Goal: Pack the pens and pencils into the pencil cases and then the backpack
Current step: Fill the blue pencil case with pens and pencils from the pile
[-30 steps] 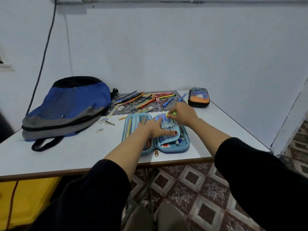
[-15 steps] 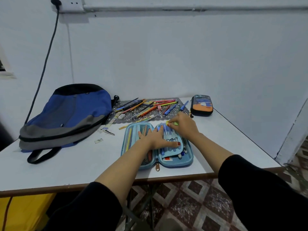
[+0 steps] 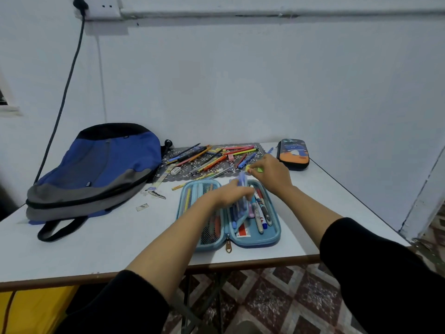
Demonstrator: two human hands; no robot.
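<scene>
Head: left hand (image 3: 228,194) perhaps grips pens (image 3: 242,182); right hand (image 3: 272,173) pinches yellow-green pen (image 3: 257,169).

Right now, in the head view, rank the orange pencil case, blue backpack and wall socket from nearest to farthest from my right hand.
1. Orange pencil case, just beyond the right hand.
2. Blue backpack, table's left side.
3. Wall socket, upper left.
</scene>
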